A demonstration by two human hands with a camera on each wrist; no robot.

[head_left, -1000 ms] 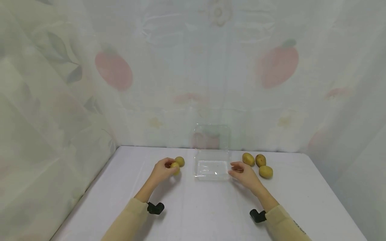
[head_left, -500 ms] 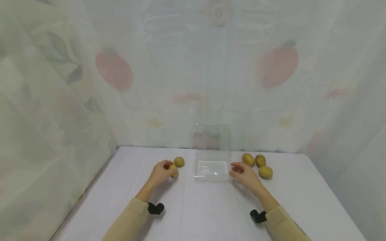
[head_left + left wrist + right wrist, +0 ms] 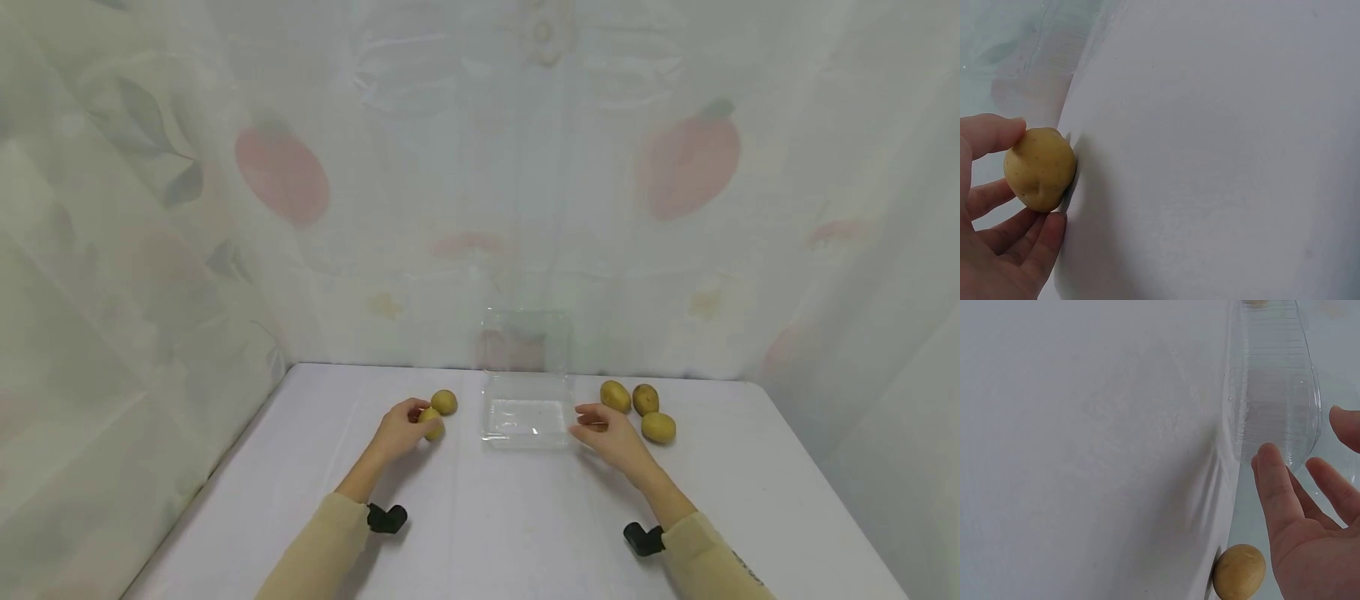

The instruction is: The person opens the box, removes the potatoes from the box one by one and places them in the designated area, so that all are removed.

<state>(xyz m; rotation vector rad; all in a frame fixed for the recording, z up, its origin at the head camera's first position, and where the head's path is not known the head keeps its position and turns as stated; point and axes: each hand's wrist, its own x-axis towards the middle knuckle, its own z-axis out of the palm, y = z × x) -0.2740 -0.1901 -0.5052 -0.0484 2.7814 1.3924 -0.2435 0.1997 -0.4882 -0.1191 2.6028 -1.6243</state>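
Note:
My left hand (image 3: pixel 399 432) pinches a yellow potato (image 3: pixel 1040 169) between thumb and fingertips, at the left of the white table. Just behind it lies a second potato (image 3: pixel 444 402). A clear plastic clamshell container (image 3: pixel 528 417) stands at the table's middle with its lid (image 3: pixel 527 340) raised at the back. Beside the container's right wall is my right hand (image 3: pixel 611 437), its fingers loosely extended and holding nothing. The fingertips (image 3: pixel 1268 450) are very close to that wall; whether they touch it I cannot tell.
To the right of my right hand lie three more potatoes: one at the back (image 3: pixel 616 397), one beside it (image 3: pixel 646 399) and one nearer (image 3: pixel 658 427). A patterned curtain (image 3: pixel 465 183) hangs behind the table (image 3: pixel 495 517). Both wrists carry black camera mounts.
Over the last second my left hand has shifted the held potato slightly left and toward me, away from the potato behind it. My right hand has stayed nearly still beside the container.

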